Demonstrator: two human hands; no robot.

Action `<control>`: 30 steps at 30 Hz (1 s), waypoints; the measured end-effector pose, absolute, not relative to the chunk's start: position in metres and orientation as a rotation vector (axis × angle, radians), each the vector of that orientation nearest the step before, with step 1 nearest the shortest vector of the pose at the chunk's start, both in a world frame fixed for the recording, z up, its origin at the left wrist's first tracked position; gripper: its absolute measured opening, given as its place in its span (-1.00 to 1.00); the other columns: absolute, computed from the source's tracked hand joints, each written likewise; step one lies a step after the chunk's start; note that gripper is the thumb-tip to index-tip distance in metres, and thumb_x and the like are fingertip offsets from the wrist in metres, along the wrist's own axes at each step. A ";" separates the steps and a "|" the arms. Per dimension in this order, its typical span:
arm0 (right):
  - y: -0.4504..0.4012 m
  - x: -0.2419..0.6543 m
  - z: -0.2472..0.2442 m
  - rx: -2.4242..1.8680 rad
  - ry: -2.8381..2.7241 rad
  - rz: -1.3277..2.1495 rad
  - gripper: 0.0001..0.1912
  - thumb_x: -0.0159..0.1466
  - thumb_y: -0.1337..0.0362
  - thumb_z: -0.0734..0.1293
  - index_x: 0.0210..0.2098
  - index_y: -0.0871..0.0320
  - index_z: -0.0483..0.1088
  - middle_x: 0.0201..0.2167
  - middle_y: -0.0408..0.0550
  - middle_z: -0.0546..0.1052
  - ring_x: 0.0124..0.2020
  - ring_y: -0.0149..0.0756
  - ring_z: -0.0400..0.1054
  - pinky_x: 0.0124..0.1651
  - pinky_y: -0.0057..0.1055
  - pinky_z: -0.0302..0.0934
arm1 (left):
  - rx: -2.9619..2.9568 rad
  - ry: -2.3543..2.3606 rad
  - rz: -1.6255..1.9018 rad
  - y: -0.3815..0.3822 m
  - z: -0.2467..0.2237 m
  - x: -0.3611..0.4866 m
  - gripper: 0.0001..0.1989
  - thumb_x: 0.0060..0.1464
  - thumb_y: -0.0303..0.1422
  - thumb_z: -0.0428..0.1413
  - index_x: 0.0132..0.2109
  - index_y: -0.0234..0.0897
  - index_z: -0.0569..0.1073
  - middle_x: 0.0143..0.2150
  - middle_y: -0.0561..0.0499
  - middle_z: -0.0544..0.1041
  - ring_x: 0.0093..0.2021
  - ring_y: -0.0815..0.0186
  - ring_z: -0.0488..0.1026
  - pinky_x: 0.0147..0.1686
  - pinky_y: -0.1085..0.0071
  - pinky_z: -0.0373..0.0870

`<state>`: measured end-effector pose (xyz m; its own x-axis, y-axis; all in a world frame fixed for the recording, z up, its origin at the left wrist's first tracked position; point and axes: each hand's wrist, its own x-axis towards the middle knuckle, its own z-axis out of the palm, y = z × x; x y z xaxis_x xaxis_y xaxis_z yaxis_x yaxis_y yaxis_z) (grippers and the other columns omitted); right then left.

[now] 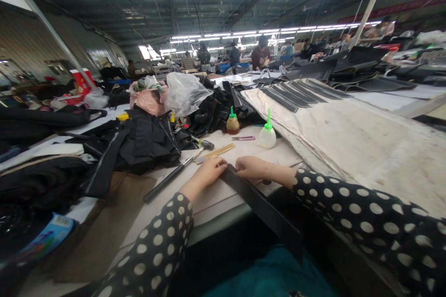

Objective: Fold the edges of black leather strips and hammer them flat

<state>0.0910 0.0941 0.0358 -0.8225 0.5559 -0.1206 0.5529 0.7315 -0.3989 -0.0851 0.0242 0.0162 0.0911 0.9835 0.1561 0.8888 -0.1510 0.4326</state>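
A long black strip (263,206), of leather or a similar sheet material, slopes from the tabletop down over its front edge toward my lap. At the strip's upper end, my left hand (210,170) pinches the left side with closed fingers. Close by on the right, my right hand (251,167) has its fingers curled onto the strip's other edge. Just beyond my left hand lies a wooden ruler (220,152). A hammer (179,169) with a black grip rests left of it.
Two squeeze bottles with green nozzles, one brown (232,124) and one clear (267,137), stand behind my hands, with pink snips (244,138) between. Black pieces (146,137) pile up left. More strips (292,93) lie on pale cloth (376,134) at right. People work far back.
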 end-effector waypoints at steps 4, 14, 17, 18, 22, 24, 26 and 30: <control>0.093 0.090 0.046 -0.868 -2.881 0.740 -0.83 0.07 0.40 0.25 -0.32 0.21 0.39 -0.36 -0.07 0.50 -0.33 -0.30 0.34 -0.33 -0.47 0.16 | 2.177 1.883 0.597 0.015 0.033 -0.085 -0.84 0.08 -0.40 -0.02 -0.33 -0.27 0.46 -0.28 0.00 0.51 -0.21 0.28 0.42 -0.16 0.37 0.33; 0.092 0.114 0.062 -0.711 -2.894 1.350 -0.49 0.08 0.01 0.29 -0.03 0.10 0.33 -0.13 -0.07 0.48 -0.12 -0.14 0.36 -0.13 -0.37 0.24 | 2.156 2.136 0.619 -0.020 0.073 -0.073 -0.79 0.19 -0.34 -0.16 -0.21 -0.28 0.33 -0.28 -0.09 0.48 -0.25 0.23 0.42 -0.22 0.34 0.31; 0.107 0.120 0.063 -0.786 -2.982 1.288 -0.50 0.05 -0.04 0.30 -0.09 0.09 0.39 -0.12 -0.03 0.48 -0.07 -0.06 0.34 -0.05 -0.32 0.21 | 1.994 2.117 0.699 -0.025 0.062 -0.086 -0.82 0.16 -0.37 -0.13 -0.24 -0.28 0.36 -0.26 -0.09 0.48 -0.22 0.24 0.41 -0.19 0.34 0.30; 0.113 0.119 0.064 -0.780 -3.010 1.251 -0.52 0.05 -0.04 0.30 -0.12 0.08 0.41 -0.13 -0.02 0.49 -0.07 -0.05 0.34 -0.04 -0.30 0.20 | 1.933 2.119 0.727 -0.028 0.057 -0.091 -0.81 0.14 -0.38 -0.12 -0.26 -0.29 0.37 -0.26 -0.08 0.48 -0.22 0.25 0.40 -0.19 0.35 0.30; 0.131 0.107 0.060 -0.750 -3.099 1.005 -0.61 0.06 0.04 0.28 -0.18 0.07 0.43 -0.16 0.00 0.49 -0.11 -0.06 0.35 -0.02 -0.25 0.17 | 1.778 2.170 0.737 -0.041 0.036 -0.113 -0.82 0.07 -0.40 -0.08 -0.29 -0.31 0.41 -0.35 -0.01 0.49 -0.32 0.31 0.41 -0.30 0.42 0.32; 0.130 0.095 0.054 -0.722 -3.139 0.861 -0.65 0.06 0.12 0.27 -0.18 0.09 0.42 -0.17 0.02 0.49 -0.14 -0.07 0.35 -0.05 -0.23 0.18 | 1.733 2.197 0.720 -0.048 0.026 -0.120 -0.83 0.04 -0.39 -0.04 -0.29 -0.31 0.43 -0.41 0.02 0.49 -0.38 0.32 0.40 -0.36 0.43 0.32; 0.121 0.080 0.047 -0.624 -3.158 0.714 -0.66 0.08 0.17 0.26 -0.16 0.12 0.42 -0.19 0.05 0.48 -0.16 -0.09 0.34 -0.07 -0.24 0.19 | 1.711 2.223 0.714 -0.053 0.017 -0.124 -0.84 0.01 -0.38 -0.01 -0.31 -0.31 0.44 -0.41 0.02 0.50 -0.38 0.31 0.40 -0.37 0.43 0.32; 0.092 0.049 0.033 -0.389 -3.046 0.490 -0.67 0.17 0.25 0.21 -0.09 0.21 0.39 -0.15 0.10 0.44 -0.09 -0.12 0.29 0.00 -0.27 0.14 | 1.714 2.247 0.727 -0.056 0.007 -0.125 -0.84 -0.04 -0.41 0.03 -0.30 -0.31 0.46 -0.33 -0.02 0.50 -0.30 0.28 0.40 -0.29 0.40 0.31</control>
<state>0.0487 0.0921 0.0332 -0.9682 0.2499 -0.0080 0.2398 0.9191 -0.3126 -0.1249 -0.0564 0.0069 -0.2940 0.9484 0.1185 0.8380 0.1962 0.5093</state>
